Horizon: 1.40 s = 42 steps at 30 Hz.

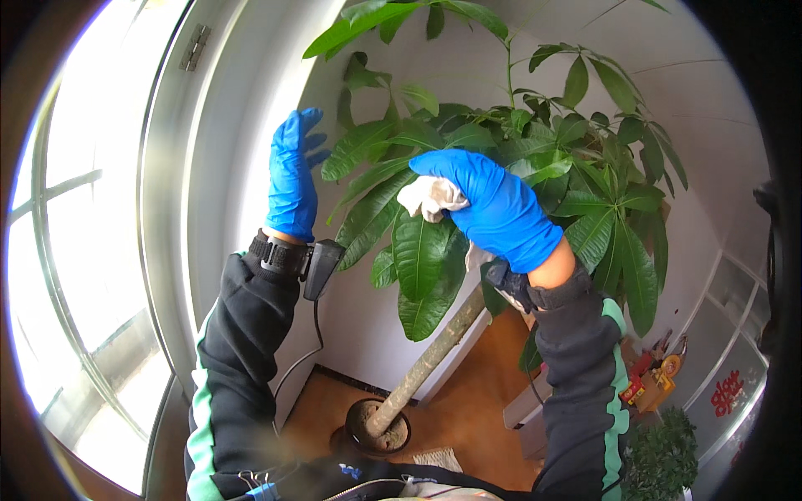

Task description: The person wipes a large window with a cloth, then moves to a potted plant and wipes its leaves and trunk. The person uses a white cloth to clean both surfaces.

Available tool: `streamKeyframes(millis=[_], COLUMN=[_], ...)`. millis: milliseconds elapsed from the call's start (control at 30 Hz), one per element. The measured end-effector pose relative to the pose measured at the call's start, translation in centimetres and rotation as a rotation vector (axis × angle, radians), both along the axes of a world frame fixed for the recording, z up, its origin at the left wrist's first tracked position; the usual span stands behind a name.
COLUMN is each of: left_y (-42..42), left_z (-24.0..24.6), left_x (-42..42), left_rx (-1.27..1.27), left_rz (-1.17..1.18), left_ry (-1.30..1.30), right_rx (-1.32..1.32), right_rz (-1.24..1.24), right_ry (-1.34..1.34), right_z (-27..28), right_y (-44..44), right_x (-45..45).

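Note:
Both my hands wear blue disposable gloves. My right hand [495, 203] is closed around a crumpled white cloth [432, 197], held among the leaves of a tall potted plant. Just below the cloth hangs a large green leaf [421, 257]. My left hand [292, 172] is raised beside the bright door frame, left of the foliage, with fingers apart and nothing in it. The plant's bare trunk [432, 357] slants down to a dark round pot [379, 429] of soil on the floor. My right hand hides part of the foliage behind it.
A glazed door or window [75, 250] fills the left side, with a pale frame [219, 125] beside it. At lower right stand a bushy green plant [661, 451] and several red and yellow packages [651, 379]. A cable [319, 332] runs down from my left wrist.

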<state>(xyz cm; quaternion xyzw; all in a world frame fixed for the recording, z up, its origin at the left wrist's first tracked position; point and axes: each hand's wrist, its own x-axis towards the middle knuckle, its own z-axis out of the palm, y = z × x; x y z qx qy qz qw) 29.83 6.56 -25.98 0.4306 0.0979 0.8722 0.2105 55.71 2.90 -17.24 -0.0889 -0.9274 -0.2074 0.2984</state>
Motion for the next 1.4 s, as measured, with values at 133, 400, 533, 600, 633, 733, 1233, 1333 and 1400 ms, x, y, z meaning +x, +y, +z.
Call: streamKeyframes(millis=[133,400,533,600,633,733,1233,1333,1400], left_y=[0.2,0.9,-0.1,-1.1,-1.7,-2.9,-4.1,-4.8,-4.9], left_z=[0.1,3.8,4.7,4.5,3.9,1.2,-6.1,-6.4,-6.6], left_x=[-0.6,-3.1,-1.7,-0.5,0.1,2.6,7.9,8.3,8.2], left_rx=[-0.084,0.086,0.213,0.222,0.165,0.15,-0.044,0.025,-0.088], left_rz=[-0.187,-0.814,-0.804,-0.606,-0.481,-0.15,-0.374,-0.354,-0.172], left_ry=[-0.072,0.364,0.362,0.321,0.345,0.385,0.312,0.39,0.437], right_rx=[-0.113,-0.07,-0.14,-0.283,-0.304,-0.254,0.145,0.412,0.492], right_rz=[0.026,0.005,0.026,0.046,0.102,0.266,0.019,0.006,0.003], right_ry=[0.008,0.024,0.064,0.112,0.116,0.131,0.056,0.132,0.147], right_z=[-0.2,0.0,0.0,-0.2,-0.3,-0.9,3.2,4.8,4.4], right_y=[-0.4,-2.5,-3.7,-4.3,-4.7,-5.5,0.7,1.5,1.0], right_x=[0.7,2.2,2.9,2.9,2.8,1.5,-3.6,-3.5,-3.6])
